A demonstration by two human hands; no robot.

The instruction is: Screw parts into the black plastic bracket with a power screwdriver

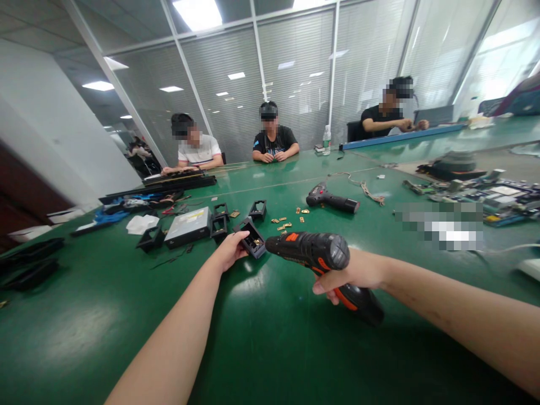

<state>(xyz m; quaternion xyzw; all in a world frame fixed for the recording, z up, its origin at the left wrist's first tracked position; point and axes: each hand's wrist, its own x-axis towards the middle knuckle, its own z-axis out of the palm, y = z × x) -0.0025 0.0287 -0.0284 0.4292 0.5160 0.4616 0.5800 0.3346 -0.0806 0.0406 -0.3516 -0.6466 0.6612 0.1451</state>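
Here's my left hand (233, 251), curled closed on the near-left side of a black box (256, 251), thumb over its rim. The box sits tilted, its open side turned up towards me, with small brass-coloured bits (255, 243) inside; whether its underside meets the worktop (270, 354) I can't tell. Over on the right, my right hand (356, 269) is wrapped firmly around the grip of a black-and-orange drill (310, 249), fingers folded round the front. Its nose points left, right up at the box's edge (touching or just short of it, I can't say from here).

Just beyond the drill, small brass plates (302, 219) lie scattered on the green surface, and past them a second drill (331, 199) rests on its side, near a bundle of cable (371, 192). Beyond my left hand come more black frames (257, 211), then a silver drive (188, 226) with a crumpled white tissue (142, 224) to its left. Circuit boards (500, 197) crowd the right side. Across the far edge, three co-workers (276, 140) sit facing this way, a bottle (326, 142) standing between the middle one and the one on the right.
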